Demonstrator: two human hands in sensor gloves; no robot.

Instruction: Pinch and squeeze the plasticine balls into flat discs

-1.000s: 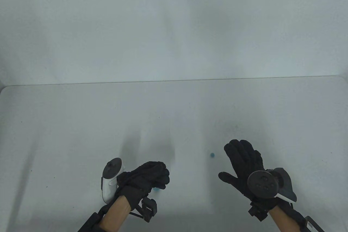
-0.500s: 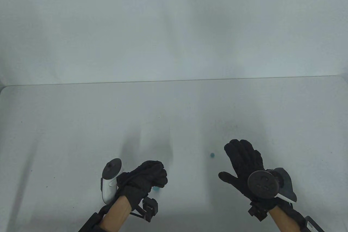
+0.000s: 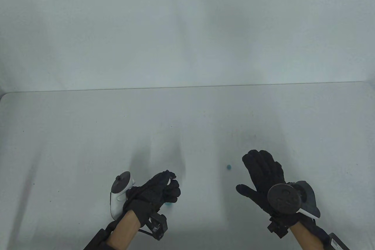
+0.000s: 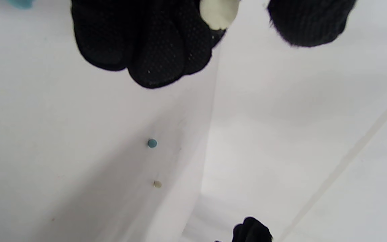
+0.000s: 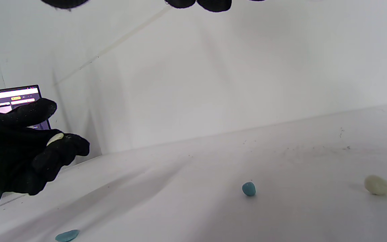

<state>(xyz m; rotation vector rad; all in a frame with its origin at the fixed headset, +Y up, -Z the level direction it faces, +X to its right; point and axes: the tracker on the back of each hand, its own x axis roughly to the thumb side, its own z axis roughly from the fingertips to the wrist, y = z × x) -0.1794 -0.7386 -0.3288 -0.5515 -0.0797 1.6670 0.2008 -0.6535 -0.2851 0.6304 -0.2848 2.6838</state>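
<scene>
Left hand (image 3: 155, 191) pinches flattened cream plasticine (image 4: 218, 13).

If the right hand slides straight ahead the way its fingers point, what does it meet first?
The right hand lies flat and open, fingers aimed up-table. In the table view that line looks free to the table edge. The blue ball sits left of it; the cream ball may lie nearby, depth unclear.

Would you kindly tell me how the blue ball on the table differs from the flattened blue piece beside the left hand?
The blue ball is rounded and stands tall; the flattened blue piece lies low and spread out. The ball sits nearer the right hand, the flat piece by the left hand. Both are blue, rest on the table and are untouched.
</scene>
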